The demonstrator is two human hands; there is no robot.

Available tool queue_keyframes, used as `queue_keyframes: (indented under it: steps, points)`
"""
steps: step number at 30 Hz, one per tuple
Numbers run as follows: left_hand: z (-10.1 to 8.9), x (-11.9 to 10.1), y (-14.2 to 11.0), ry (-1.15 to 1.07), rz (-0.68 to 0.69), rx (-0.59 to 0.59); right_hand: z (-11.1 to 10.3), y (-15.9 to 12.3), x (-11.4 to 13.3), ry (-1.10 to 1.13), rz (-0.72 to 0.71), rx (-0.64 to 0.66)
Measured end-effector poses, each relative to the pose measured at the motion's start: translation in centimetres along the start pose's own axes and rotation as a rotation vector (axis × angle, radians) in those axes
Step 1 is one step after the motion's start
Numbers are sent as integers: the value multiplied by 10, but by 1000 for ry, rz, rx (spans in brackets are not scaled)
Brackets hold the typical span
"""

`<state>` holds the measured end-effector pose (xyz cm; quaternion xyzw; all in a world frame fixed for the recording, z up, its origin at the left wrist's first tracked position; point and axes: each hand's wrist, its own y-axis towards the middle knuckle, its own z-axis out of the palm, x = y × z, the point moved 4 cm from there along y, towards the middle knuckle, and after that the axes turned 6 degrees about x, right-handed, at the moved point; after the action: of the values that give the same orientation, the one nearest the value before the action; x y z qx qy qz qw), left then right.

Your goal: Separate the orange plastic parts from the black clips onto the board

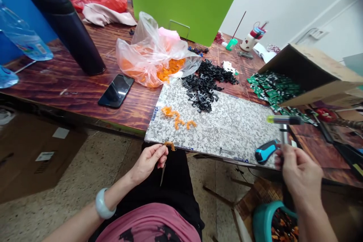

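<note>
Your right hand (303,174) conceals part of the handle of the hammer (285,120), whose head is blurred. Your left hand (151,160) covers one end of the orange clip (170,144). The top edge cuts off the black flask (68,26) and green panel (190,0); the bottom edge, the teal bucket (260,219). The green pieces (272,87) are too small to identify.

Place: small-parts workshop | Signs: hammer (286,120), black parts heap (202,86), carton (329,62) of green pieces (273,87)

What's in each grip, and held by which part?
Left grip: orange clip, pinched at one end. Right grip: small hammer, held by its handle.
</note>
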<state>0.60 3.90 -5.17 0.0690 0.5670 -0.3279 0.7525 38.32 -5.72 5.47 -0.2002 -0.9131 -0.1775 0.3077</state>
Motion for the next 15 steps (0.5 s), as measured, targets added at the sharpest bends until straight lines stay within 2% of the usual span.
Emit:
queue_keyframes:
  steps: [2,4,6,9,12,15]
  points:
    - [-1,-1,0,2,-12,2,28,-24,48,58,-7,101]
    - [-2,-1,1,6,-21,7,58,-47,92,132,-113,270]
    - [-2,-1,1,9,-30,16,83,-64,122,157,-225,396]
    - [-2,-2,1,9,-32,28,109,-77,138,151,-324,511]
    - [-2,-2,1,6,-19,35,128,-79,136,129,-331,582]
    - [-2,-1,2,2,-6,42,137,-79,134,90,-316,601]
